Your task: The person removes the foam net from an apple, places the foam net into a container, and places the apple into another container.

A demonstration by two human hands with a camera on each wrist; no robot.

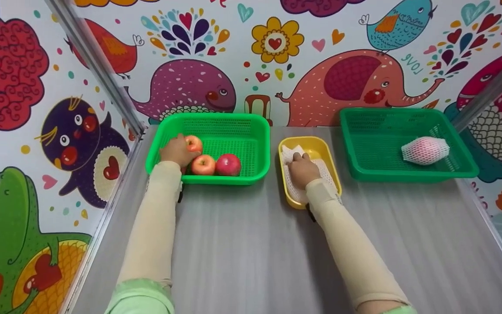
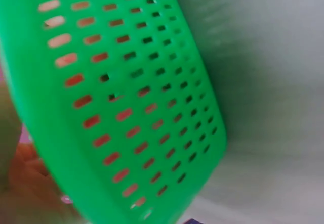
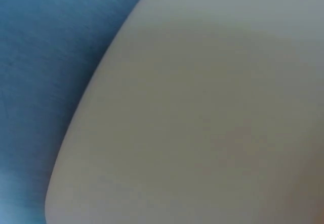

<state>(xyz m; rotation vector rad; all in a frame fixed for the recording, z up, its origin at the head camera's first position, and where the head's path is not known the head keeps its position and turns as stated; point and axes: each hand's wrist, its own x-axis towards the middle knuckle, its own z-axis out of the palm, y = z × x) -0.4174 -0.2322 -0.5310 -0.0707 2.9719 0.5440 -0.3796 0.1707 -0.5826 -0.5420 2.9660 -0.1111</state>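
Note:
Inside the left light-green basket (image 1: 251,176), my left hand (image 1: 175,151) grips a red-yellow apple (image 1: 194,143), its thumb lying along the near side. Two more apples, one yellowish red (image 1: 203,165) and one deep red (image 1: 228,165), lie beside it near the front wall. My right hand (image 1: 304,170) reaches down into a yellow tray (image 1: 337,185), fingers curled onto the white foam fruit nets (image 1: 324,168) there. In the left wrist view the basket's slotted wall (image 2: 136,97) hides most of the hand, and red shows through its slots.
A darker green basket (image 1: 408,175) stands at the right with a fruit in a white foam net (image 1: 425,151) inside. The yellow tray's pale wall (image 3: 192,113) fills the right wrist view. Patterned panels and metal posts (image 1: 98,65) border the grey table (image 1: 242,244).

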